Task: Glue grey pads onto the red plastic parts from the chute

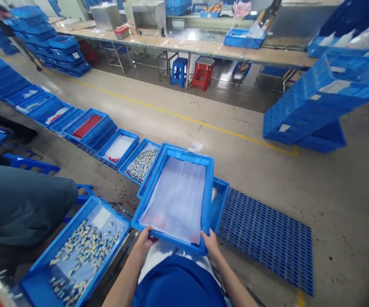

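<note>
A blue plastic crate [210,187] is held in front of my body by its near end. Inside it lies a white, finely ribbed sheet [178,196], with a faint reddish patch showing near its lower left. My left hand [145,241] grips the crate's near left corner, thumb over the rim. At the near right corner my right hand [210,242] closes round the rim in the same way. The undersides of both grips are hidden. Partly covered beneath the crate, another blue crate [222,200] rests on the floor pallet.
To the left, a blue crate [35,281] holds many small cylindrical parts beside a seated person's leg [27,204]. A row of crates [120,147] runs along the floor. A blue slatted pallet [267,238] lies right; leaning stacked crates [321,102] stand beyond. A long workbench [184,44] spans the back.
</note>
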A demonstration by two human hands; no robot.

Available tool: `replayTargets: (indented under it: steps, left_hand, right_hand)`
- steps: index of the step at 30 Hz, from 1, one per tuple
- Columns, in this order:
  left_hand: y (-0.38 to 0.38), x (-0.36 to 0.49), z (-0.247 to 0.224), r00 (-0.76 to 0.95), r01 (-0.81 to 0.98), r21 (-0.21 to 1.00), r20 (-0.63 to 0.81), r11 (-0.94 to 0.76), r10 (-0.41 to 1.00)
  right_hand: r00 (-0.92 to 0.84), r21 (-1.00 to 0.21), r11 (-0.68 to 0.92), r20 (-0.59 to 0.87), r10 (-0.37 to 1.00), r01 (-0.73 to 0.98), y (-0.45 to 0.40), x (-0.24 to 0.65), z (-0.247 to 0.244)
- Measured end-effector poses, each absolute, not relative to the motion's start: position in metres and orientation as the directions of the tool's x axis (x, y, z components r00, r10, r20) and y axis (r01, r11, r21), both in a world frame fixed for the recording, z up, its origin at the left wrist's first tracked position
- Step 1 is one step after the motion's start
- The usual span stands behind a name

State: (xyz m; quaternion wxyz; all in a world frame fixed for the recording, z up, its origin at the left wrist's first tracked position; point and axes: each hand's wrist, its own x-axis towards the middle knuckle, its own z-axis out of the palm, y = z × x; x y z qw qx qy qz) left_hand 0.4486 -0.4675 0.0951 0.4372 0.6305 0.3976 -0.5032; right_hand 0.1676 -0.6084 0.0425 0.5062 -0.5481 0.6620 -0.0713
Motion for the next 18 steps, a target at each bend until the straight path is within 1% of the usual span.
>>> replayTargets:
  steps: [4, 8, 10, 12, 13, 15, 16, 18]
  left_hand:
    - [-0.476, 0.485, 0.067, 0.170, 0.953, 0.141, -0.982, -0.269, 0.088]
    - [-0.481, 0.512, 0.040, 0.177, 0.954, 0.146, -0.979, -0.261, 0.100]
    - [-0.485, 0.521, 0.027, 0.188, 0.954, 0.155, -0.976, -0.255, 0.110]
    - [-0.491, 0.527, 0.013, 0.199, 0.957, 0.164, -0.971, -0.238, 0.133]
    - [-0.493, 0.529, 0.007, 0.204, 0.960, 0.168, -0.968, -0.226, 0.148]
    - [-0.496, 0.529, -0.005, 0.213, 0.964, 0.177, -0.961, -0.197, 0.178]
    - [-0.496, 0.528, -0.010, 0.218, 0.966, 0.185, -0.958, -0.180, 0.187]
    - [-0.492, 0.521, -0.016, 0.233, 0.967, 0.206, -0.954, -0.149, 0.190]
  right_hand:
    - [0.142, -0.588, 0.315, -0.601, -0.787, -0.745, -0.629, 0.219, 0.020]
    - [0.133, -0.457, 0.202, -0.599, -0.789, -0.866, -0.637, 0.243, 0.010]
    - [0.158, -0.392, 0.092, -0.560, -0.813, -0.915, -0.637, 0.249, 0.012]
    - [0.284, -0.375, -0.082, -0.524, -0.803, -0.923, -0.633, 0.259, 0.016]
    - [0.376, -0.385, -0.182, -0.520, -0.767, -0.905, -0.630, 0.265, 0.016]
    - [0.543, -0.410, -0.363, -0.538, -0.645, -0.837, -0.623, 0.282, 0.010]
    - [0.598, -0.413, -0.432, -0.556, -0.578, -0.802, -0.620, 0.292, 0.004]
    - [0.645, -0.391, -0.530, -0.601, -0.473, -0.753, -0.611, 0.312, -0.014]
